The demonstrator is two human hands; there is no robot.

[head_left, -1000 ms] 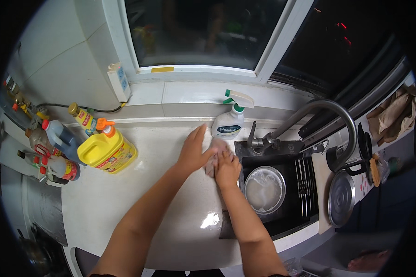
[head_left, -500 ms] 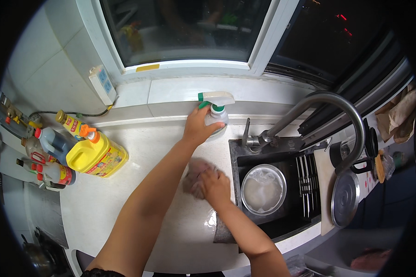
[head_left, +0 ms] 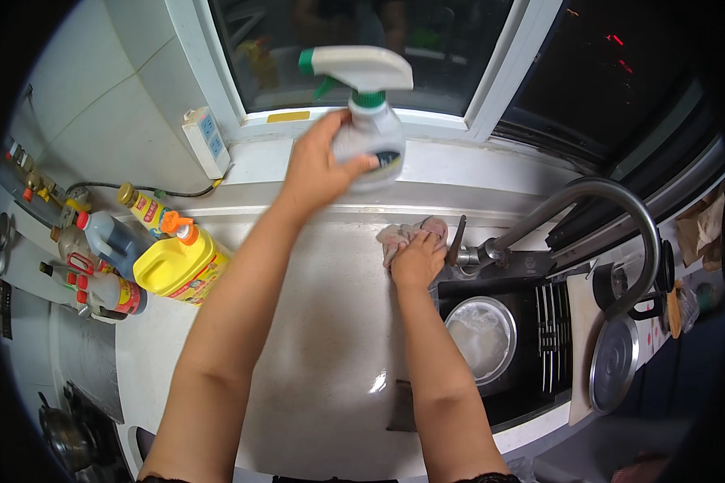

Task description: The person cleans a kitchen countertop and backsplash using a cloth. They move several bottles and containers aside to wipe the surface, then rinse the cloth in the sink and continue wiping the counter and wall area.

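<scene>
Spray bottle (head_left: 369, 129) has risen, label (head_left: 390, 158) blurred, partly behind the left grip (head_left: 316, 171).

A black sink (head_left: 517, 398) holds a round basin (head_left: 513, 344) of cloudy liquid, with a rack of metal bars (head_left: 547, 338) along the sink's right side. At the sink's back edge stands a curved metal faucet (head_left: 590, 187). Just right of the sink are a pale board (head_left: 582, 322) and a round metal lid (head_left: 614, 364). Well left of the sink sits a yellow jug (head_left: 177, 270) with an orange cap, a bottle of dark blue liquid (head_left: 117, 237) beside it. Behind the sink and leftward are a dark window (head_left: 451, 56) and a white socket block (head_left: 207, 143).
</scene>
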